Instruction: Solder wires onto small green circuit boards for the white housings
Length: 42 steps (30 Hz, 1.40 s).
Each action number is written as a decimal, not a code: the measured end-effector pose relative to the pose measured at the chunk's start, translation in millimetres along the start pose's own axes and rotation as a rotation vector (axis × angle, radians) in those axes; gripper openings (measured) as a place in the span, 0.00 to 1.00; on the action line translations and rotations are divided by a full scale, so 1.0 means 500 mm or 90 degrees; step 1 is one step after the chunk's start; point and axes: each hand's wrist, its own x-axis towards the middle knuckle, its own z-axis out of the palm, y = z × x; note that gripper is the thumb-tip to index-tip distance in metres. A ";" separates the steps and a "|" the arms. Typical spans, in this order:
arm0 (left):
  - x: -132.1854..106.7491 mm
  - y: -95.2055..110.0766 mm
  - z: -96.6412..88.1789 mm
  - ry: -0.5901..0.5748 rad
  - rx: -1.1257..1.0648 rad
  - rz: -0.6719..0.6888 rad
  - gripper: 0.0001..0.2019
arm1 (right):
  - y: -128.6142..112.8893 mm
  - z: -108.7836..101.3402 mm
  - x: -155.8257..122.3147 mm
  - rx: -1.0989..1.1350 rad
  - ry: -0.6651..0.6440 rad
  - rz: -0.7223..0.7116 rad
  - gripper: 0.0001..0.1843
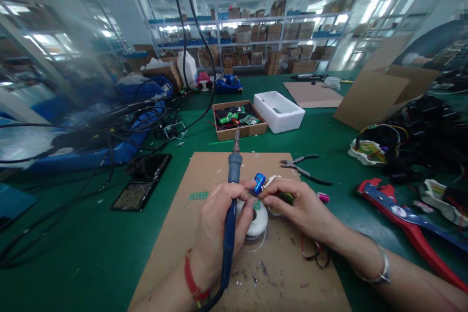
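My left hand (219, 219) is closed round the blue handle of a soldering iron (232, 175), whose tip points up and away from me. Its thumb also touches a small blue cylindrical part (259, 183). My right hand (298, 204) pinches that same blue part from the right, fingers curled. Both hands hover over a white spool of solder wire (256, 224) lying on a brown cardboard sheet (204, 234). A red band circles my left wrist and a metal bracelet my right.
Pliers (302, 168) lie just beyond my right hand. A cardboard tray of parts (239, 119) and a white foam box (280, 112) stand further back. A red-handled tool (405, 222) lies at right, black cables and a dark device (142, 180) at left.
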 end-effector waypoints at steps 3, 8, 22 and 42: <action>0.015 0.005 0.005 -0.004 0.008 -0.002 0.11 | 0.001 0.001 -0.001 0.002 0.004 -0.002 0.04; 0.033 0.009 0.014 -0.024 0.030 0.027 0.11 | 0.003 0.000 -0.001 0.004 -0.008 -0.024 0.04; 0.019 0.000 0.032 -0.004 0.053 -0.035 0.10 | 0.004 0.015 -0.013 -0.006 0.058 -0.020 0.02; -0.005 -0.010 0.006 -0.078 0.070 -0.058 0.11 | -0.001 0.012 -0.014 -0.143 0.108 -0.078 0.04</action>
